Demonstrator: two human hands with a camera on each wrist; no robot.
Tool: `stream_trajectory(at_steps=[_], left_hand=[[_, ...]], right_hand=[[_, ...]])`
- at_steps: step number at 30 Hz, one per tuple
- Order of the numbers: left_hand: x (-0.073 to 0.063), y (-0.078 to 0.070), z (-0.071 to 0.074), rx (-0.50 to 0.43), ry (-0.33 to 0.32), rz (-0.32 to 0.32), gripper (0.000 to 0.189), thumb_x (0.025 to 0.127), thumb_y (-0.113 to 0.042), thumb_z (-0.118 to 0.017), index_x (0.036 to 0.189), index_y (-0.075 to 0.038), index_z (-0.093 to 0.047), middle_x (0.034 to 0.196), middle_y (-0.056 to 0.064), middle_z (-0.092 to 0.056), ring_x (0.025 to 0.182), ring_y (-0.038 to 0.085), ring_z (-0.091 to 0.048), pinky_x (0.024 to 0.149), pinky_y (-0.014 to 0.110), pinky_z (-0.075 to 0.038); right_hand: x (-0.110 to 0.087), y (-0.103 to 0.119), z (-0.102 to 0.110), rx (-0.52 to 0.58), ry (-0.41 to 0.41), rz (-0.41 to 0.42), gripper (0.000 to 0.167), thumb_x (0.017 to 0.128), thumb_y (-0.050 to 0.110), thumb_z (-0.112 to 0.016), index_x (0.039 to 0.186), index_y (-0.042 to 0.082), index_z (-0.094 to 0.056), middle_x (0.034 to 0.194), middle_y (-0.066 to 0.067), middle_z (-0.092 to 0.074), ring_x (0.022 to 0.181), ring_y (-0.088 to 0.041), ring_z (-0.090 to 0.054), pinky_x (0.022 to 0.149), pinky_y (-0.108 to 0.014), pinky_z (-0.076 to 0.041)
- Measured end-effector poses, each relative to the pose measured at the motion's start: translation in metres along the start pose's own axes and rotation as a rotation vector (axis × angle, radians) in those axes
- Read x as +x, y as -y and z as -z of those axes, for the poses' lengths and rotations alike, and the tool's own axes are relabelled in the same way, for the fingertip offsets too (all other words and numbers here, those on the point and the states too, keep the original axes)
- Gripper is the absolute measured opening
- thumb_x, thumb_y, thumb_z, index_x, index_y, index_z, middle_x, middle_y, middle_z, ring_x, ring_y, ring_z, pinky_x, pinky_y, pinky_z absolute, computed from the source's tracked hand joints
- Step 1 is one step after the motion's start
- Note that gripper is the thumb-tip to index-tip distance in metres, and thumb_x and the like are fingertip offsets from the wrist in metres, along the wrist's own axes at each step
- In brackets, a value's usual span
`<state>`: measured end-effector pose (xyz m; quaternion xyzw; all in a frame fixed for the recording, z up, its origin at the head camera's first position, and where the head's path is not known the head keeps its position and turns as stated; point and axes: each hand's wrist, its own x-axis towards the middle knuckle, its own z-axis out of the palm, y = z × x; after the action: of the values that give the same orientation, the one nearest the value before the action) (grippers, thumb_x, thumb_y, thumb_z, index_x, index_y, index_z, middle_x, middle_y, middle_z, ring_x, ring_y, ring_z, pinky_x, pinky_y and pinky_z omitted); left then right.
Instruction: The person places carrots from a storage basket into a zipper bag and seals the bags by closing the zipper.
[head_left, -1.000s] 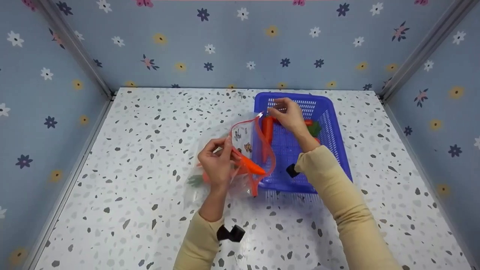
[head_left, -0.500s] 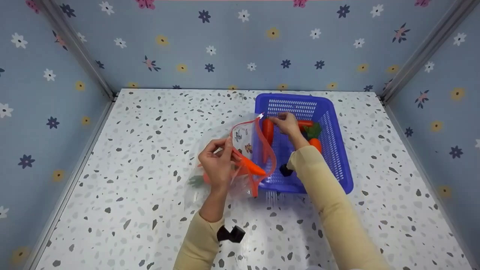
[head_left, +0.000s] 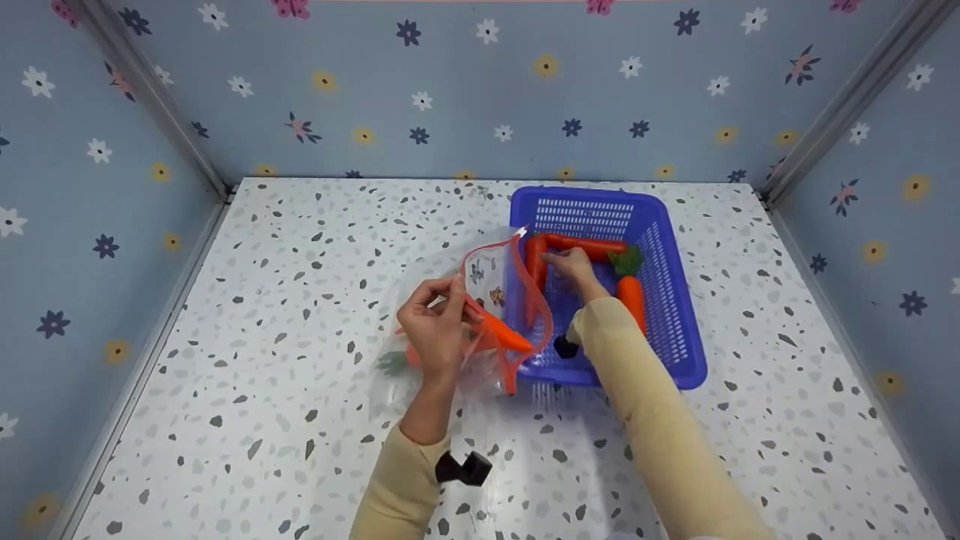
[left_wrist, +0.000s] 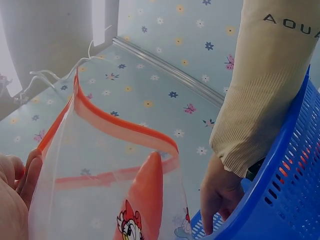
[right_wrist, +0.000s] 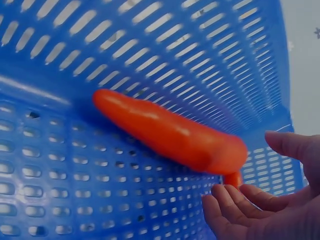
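Note:
My left hand (head_left: 433,322) pinches the orange-edged rim of a clear zip bag (left_wrist: 100,210), whose mouth gapes toward the basket. Inside the bag is an orange carrot (head_left: 504,331) with its tip toward the opening; green leaves show through the plastic at the bag's far end. My right hand (head_left: 574,268) is down in the blue basket (head_left: 686,330), beside a carrot (right_wrist: 170,132) lying along the left wall. In the right wrist view its thumb and fingers are spread apart near the carrot's thick end, with nothing between them.
Another carrot (head_left: 589,247) lies along the basket's back wall. A third carrot (head_left: 631,300) with green leaves (head_left: 625,260) lies on the right side. The bag overlaps the basket's left rim. Flowered walls (head_left: 480,97) enclose the speckled table (head_left: 300,450).
My right hand has come down from the back of the basket, toward me and along the left carrot, uncovering the back carrot. The left hand and bag have stayed in place.

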<state>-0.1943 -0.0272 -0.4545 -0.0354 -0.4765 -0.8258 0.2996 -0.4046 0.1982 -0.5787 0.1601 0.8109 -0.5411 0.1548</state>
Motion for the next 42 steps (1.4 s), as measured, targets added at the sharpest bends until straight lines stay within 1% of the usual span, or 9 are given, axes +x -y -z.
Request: stream_trajectory(at_steps=[3, 8, 10, 15, 17, 20, 27, 39, 42], left_hand=[[0.001, 0.015, 0.007, -0.02, 0.004, -0.002, 0.006, 0.081, 0.001, -0.061, 0.083, 0.005, -0.064, 0.064, 0.015, -0.055, 0.037, 0.023, -0.053, 0.03, 0.03, -0.044], [-0.003, -0.016, -0.009, 0.009, -0.029, 0.029, 0.01, 0.08, -0.001, -0.063, 0.081, 0.01, -0.062, 0.064, 0.02, -0.052, 0.036, 0.027, -0.051, 0.031, 0.034, -0.044], [0.0, 0.011, 0.003, -0.019, -0.027, 0.025, 0.01, 0.081, -0.002, -0.063, 0.082, 0.008, -0.063, 0.065, 0.017, -0.054, 0.037, 0.024, -0.052, 0.031, 0.031, -0.044], [0.001, 0.017, 0.005, -0.044, -0.009, 0.026, 0.007, 0.08, -0.004, -0.064, 0.083, 0.002, -0.065, 0.063, 0.012, -0.055, 0.037, 0.02, -0.053, 0.031, 0.025, -0.043], [-0.002, -0.011, -0.007, 0.003, -0.011, 0.029, 0.008, 0.08, -0.004, -0.064, 0.082, 0.004, -0.064, 0.062, 0.014, -0.054, 0.036, 0.023, -0.053, 0.029, 0.028, -0.042], [0.001, 0.012, 0.005, -0.006, 0.003, -0.005, 0.009, 0.08, -0.007, -0.066, 0.083, 0.001, -0.065, 0.064, 0.012, -0.055, 0.037, 0.022, -0.054, 0.028, 0.026, -0.041], [-0.002, -0.012, -0.008, 0.029, -0.019, 0.027, 0.016, 0.079, -0.01, -0.067, 0.08, 0.006, -0.063, 0.064, 0.019, -0.053, 0.037, 0.029, -0.051, 0.029, 0.033, -0.041], [0.005, 0.034, 0.014, -0.01, 0.013, 0.001, 0.009, 0.081, -0.005, -0.063, 0.085, 0.003, -0.065, 0.066, 0.012, -0.056, 0.036, 0.022, -0.052, 0.027, 0.028, -0.041], [0.004, 0.019, 0.006, -0.025, 0.014, -0.013, 0.014, 0.08, -0.011, -0.066, 0.083, 0.003, -0.065, 0.064, 0.01, -0.055, 0.036, 0.019, -0.053, 0.029, 0.025, -0.042]], right_hand=[[-0.051, 0.027, -0.002, 0.001, 0.022, -0.078, 0.027, 0.081, 0.028, -0.064, 0.083, 0.004, -0.053, 0.067, -0.004, -0.048, 0.06, -0.017, -0.052, 0.06, -0.035, -0.053], [-0.129, 0.067, -0.003, 0.032, 0.095, -0.19, 0.049, 0.089, 0.025, -0.052, 0.126, 0.001, -0.03, 0.112, -0.017, -0.05, 0.098, -0.029, -0.053, 0.087, -0.04, -0.046], [-0.13, 0.065, -0.004, 0.039, 0.106, -0.204, 0.056, 0.088, 0.027, -0.054, 0.129, 0.003, -0.026, 0.117, -0.018, -0.047, 0.1, -0.03, -0.052, 0.087, -0.041, -0.046], [-0.108, 0.051, -0.007, 0.113, 0.151, -0.215, 0.05, 0.083, 0.026, -0.062, 0.116, 0.003, -0.033, 0.091, -0.011, -0.047, 0.071, -0.021, -0.052, 0.079, -0.039, -0.049], [-0.108, 0.052, -0.008, 0.115, 0.178, -0.216, 0.047, 0.083, 0.025, -0.063, 0.114, 0.001, -0.036, 0.086, -0.011, -0.048, 0.066, -0.02, -0.052, 0.078, -0.038, -0.05], [-0.11, 0.055, -0.009, 0.064, 0.194, -0.21, 0.046, 0.082, 0.026, -0.063, 0.114, -0.001, -0.043, 0.084, -0.01, -0.054, 0.066, -0.019, -0.056, 0.076, -0.036, -0.051], [-0.116, 0.063, -0.011, 0.028, 0.184, -0.173, 0.046, 0.083, 0.025, -0.062, 0.116, -0.002, -0.044, 0.082, -0.009, -0.052, 0.066, -0.018, -0.054, 0.076, -0.034, -0.051], [-0.134, 0.086, 0.005, 0.039, 0.124, -0.053, 0.05, 0.084, 0.031, -0.061, 0.12, 0.0, -0.047, 0.103, -0.012, -0.054, 0.084, -0.022, -0.053, 0.082, -0.041, -0.049], [-0.142, 0.092, 0.014, 0.027, 0.13, -0.022, 0.052, 0.083, 0.034, -0.061, 0.121, 0.001, -0.047, 0.097, -0.009, -0.053, 0.081, -0.02, -0.051, 0.081, -0.04, -0.049]])
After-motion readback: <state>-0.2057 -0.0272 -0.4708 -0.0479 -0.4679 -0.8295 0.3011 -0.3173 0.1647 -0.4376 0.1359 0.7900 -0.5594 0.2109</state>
